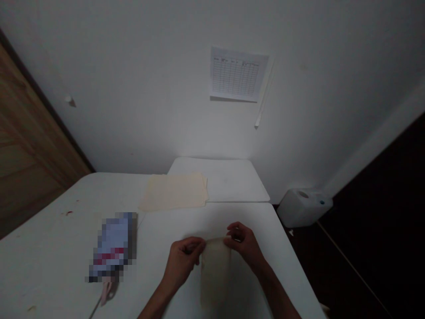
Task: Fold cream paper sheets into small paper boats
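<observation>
Thin matt beige cloth [215, 274], smooth matt white worktop [172, 226], soft cream fabric sheet [173, 191] near the far edge, dull white plastic canister [303, 207], grained wood panel [29, 133], flat paper chart [236, 74]

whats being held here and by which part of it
The left hand and right hand hold a pale beige sheet by its far edge, one at each corner; its material cannot be told.
</observation>
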The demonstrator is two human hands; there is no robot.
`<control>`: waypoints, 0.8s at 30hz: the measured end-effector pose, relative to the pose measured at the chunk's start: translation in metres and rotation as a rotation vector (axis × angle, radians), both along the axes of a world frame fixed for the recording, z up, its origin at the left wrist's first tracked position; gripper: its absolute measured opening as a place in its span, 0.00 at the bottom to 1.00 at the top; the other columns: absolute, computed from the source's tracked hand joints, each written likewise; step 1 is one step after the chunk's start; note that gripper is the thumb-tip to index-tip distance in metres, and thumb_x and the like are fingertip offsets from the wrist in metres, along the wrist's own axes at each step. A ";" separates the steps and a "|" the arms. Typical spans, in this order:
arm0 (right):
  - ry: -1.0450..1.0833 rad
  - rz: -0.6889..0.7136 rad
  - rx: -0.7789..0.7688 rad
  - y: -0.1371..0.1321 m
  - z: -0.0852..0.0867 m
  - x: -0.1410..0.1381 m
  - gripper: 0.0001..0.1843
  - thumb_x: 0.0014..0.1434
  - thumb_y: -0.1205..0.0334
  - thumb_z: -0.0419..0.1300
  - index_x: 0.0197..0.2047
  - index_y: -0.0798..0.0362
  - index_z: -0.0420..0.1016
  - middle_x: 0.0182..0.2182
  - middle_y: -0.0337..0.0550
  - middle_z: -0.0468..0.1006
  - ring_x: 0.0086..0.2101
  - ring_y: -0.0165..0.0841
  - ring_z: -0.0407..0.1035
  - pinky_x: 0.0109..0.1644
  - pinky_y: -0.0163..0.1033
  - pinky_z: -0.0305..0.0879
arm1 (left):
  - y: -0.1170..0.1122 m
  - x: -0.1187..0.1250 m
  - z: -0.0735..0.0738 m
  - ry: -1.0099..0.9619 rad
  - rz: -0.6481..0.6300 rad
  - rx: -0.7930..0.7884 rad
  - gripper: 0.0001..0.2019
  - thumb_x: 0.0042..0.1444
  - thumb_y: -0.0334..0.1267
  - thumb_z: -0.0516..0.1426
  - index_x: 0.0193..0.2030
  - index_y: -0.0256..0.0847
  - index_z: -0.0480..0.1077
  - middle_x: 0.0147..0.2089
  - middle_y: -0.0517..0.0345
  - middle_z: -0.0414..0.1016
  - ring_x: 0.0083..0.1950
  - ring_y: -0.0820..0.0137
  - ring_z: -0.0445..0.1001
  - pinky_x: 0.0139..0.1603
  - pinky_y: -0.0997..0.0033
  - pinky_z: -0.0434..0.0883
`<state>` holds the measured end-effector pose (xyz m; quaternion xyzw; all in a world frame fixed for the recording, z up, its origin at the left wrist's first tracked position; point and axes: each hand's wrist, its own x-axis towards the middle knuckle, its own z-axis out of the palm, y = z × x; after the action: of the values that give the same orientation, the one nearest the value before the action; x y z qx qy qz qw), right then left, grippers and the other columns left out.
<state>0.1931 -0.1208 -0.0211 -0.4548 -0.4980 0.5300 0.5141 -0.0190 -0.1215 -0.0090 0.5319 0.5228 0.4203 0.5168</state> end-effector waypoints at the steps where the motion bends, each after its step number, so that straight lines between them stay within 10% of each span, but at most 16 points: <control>1: 0.040 -0.008 -0.007 0.000 -0.003 -0.002 0.18 0.45 0.61 0.71 0.39 0.52 0.71 0.27 0.34 0.73 0.26 0.27 0.65 0.32 0.33 0.62 | 0.000 0.000 -0.001 -0.003 0.004 -0.001 0.17 0.45 0.51 0.62 0.29 0.36 0.77 0.18 0.59 0.70 0.16 0.76 0.62 0.14 0.80 0.56; 24: 0.623 -0.284 -0.243 -0.012 -0.020 -0.029 0.24 0.36 0.59 0.74 0.37 0.48 0.70 0.26 0.34 0.72 0.27 0.31 0.69 0.31 0.36 0.65 | -0.007 0.004 0.005 -0.016 0.040 0.099 0.14 0.46 0.49 0.62 0.28 0.37 0.78 0.17 0.58 0.72 0.16 0.75 0.65 0.15 0.78 0.61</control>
<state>0.1640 -0.1329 -0.0408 -0.3940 -0.1828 0.6216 0.6519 -0.0152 -0.1285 -0.0036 0.5428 0.5080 0.4601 0.4854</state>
